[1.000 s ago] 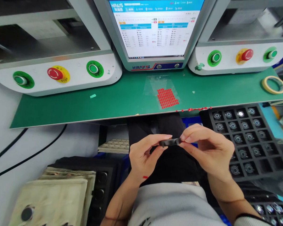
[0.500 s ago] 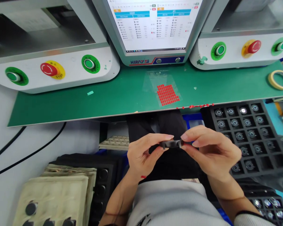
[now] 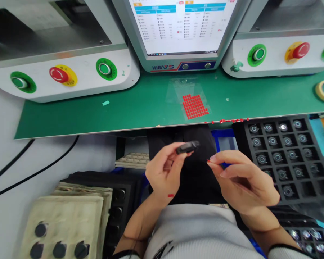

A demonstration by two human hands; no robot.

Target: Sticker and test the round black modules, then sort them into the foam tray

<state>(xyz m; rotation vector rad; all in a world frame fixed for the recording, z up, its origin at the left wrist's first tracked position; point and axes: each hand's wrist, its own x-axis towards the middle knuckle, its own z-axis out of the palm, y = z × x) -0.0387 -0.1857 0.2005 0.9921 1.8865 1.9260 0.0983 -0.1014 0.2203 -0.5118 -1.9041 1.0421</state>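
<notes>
My left hand (image 3: 164, 171) pinches a black watch case (image 3: 188, 147) between thumb and fingers, its edge turned towards me. Across from it, my right hand (image 3: 243, 176) is closed, a tiny red sticker (image 3: 208, 160) between its thumb and fingertip. The two hands are apart, held over my lap below the bench edge. A small red strip (image 3: 170, 195) sticks to my left wrist. On the green bench (image 3: 140, 104) lies a sheet of red stickers (image 3: 196, 107) on a clear bag.
A black tray (image 3: 294, 167) of round watch parts stands at the right. Beige trays (image 3: 64, 216) with several black round parts are stacked at lower left. Machines with stop buttons (image 3: 59, 74) flank a monitor (image 3: 178, 28). Red sticker bits (image 3: 223, 121) line the bench edge.
My right hand has come away from the watch case with a red sticker at its fingertips. My left hand has tilted the case and raised it slightly.
</notes>
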